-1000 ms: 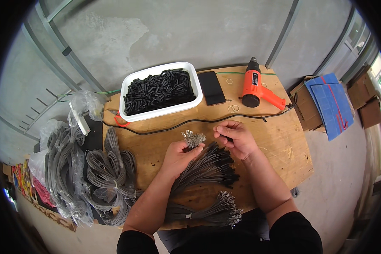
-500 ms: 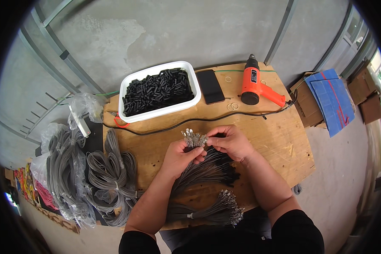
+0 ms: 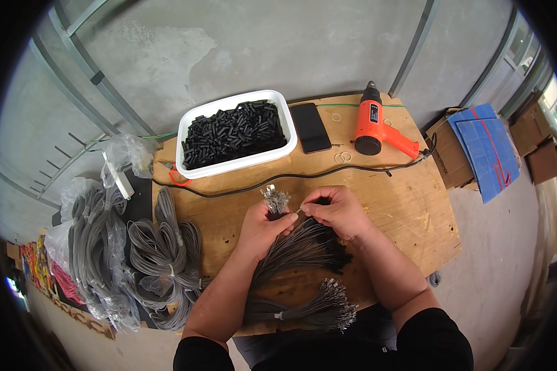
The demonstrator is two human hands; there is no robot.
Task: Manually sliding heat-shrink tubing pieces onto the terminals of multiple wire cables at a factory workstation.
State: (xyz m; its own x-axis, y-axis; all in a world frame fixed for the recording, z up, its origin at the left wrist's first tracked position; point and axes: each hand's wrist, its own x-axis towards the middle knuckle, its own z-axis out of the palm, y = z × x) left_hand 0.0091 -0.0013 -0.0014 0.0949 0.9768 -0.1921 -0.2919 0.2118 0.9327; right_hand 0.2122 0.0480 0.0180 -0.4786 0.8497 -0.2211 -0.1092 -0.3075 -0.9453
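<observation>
My left hand point(image 3: 263, 229) is closed around a bundle of thin grey wires, whose silvery metal terminals point(image 3: 276, 199) stick up above the fingers. Just right of it, my right hand point(image 3: 337, 214) pinches the end of one wire point(image 3: 300, 210) that leans out of the bundle; its fingertips hide the very tip. Below both hands, wires with black ends point(image 3: 335, 253) fan out over the table. Nearer to me lies another tied bundle of grey wires point(image 3: 284, 314) with bare metal terminals.
A white tub point(image 3: 235, 171) of short black tubes stands behind my hands. Beside it lie a black phone point(image 3: 310, 128) and an orange heat gun point(image 3: 370, 127). A black cable point(image 3: 263, 180) crosses the wooden table point(image 3: 408, 216). Coiled grey wires point(image 3: 161, 247) lie at the left.
My right hand has drawn slightly apart from the terminals, and the wire it pinches now leans out to the right. My left hand keeps its grip on the bundle.
</observation>
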